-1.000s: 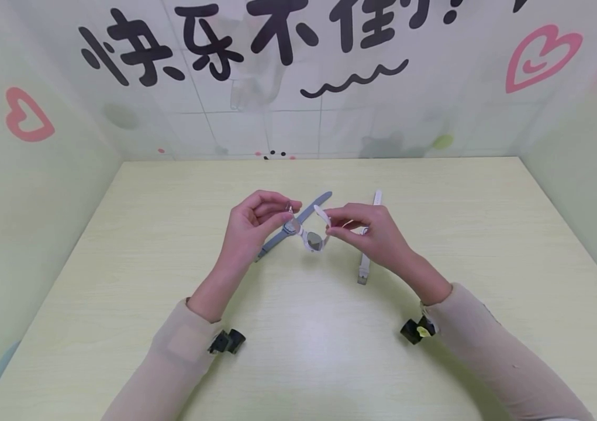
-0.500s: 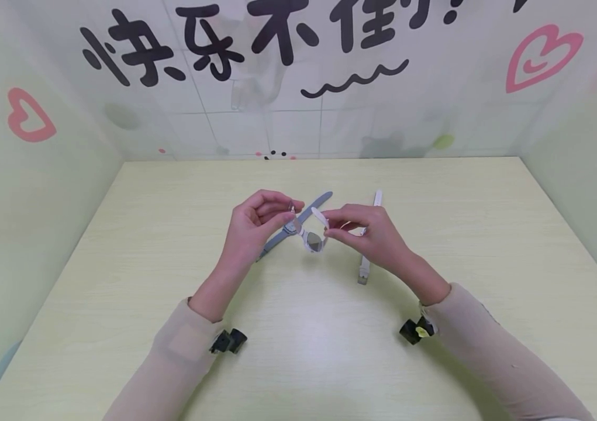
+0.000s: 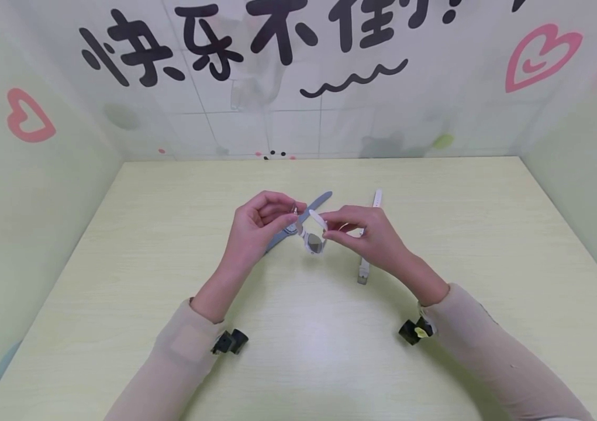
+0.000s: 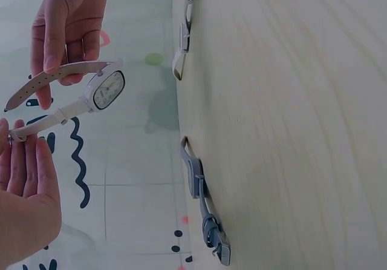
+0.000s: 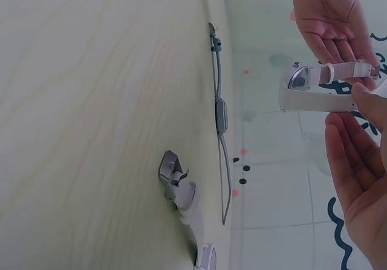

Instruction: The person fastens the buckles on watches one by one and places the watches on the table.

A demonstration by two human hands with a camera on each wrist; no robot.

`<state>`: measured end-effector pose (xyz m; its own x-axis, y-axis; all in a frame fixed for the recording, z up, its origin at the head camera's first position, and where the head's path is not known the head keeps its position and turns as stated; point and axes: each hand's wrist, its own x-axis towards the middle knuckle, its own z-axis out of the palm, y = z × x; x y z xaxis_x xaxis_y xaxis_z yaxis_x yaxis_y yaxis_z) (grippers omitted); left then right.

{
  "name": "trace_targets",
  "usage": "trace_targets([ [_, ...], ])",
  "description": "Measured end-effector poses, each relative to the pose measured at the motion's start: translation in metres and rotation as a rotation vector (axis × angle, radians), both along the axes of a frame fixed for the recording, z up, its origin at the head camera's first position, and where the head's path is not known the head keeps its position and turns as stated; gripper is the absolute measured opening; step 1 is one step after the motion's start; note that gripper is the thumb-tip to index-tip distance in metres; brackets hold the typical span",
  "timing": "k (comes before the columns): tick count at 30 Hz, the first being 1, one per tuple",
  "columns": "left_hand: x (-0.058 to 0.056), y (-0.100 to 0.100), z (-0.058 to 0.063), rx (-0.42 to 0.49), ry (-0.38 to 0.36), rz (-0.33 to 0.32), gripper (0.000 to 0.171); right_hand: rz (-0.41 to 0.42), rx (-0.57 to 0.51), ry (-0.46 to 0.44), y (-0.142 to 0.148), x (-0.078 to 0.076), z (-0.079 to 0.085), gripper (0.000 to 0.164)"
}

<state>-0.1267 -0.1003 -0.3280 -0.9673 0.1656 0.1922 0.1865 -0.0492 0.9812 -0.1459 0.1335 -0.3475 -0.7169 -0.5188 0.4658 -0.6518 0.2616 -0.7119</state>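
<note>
1 white watch (image 3: 314,242), held up between your 2 hands

Principal item: the white watch hangs above the table (image 3: 319,351), near the centre of the head view, its case lowest and its strap bent into an open loop. Clock positions below take that case as the hub of the head view. The dial, dark-rimmed, shows in the left wrist view.

Your left hand (image 3: 256,225), between 9 and 10 o'clock: thumb and fingertips pinching the buckle end (image 5: 363,70). Your right hand (image 3: 372,231), near 3 o'clock: thumb and forefinger grasping the holed strap end (image 4: 42,83). The 2 ends stand apart.

Also on the table: 1 blue-grey watch (image 4: 195,179), at 10 o'clock, aslant from about 7:30 to 1:30, partly behind your left hand; 1 pale watch (image 3: 363,270), at 3 o'clock, running nearly 12 to 6, buckle towards 6, its middle mostly covered by your right hand.

Attire: 2 beige sleeves (image 3: 166,362), at 8 and 4 o'clock.

Backdrop: black lettering (image 3: 274,32) at 12; pink hearts (image 3: 542,63) at 10 and 2.
</note>
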Motion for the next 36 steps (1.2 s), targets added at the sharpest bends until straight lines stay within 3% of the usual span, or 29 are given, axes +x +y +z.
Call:
trace_targets([
  [36,0.0033,0.0037,-0.0021,-0.012,0.019,-0.044,0.023,0.003,0.065,0.053,-0.0021,0.0009,-0.0001,0.031],
])
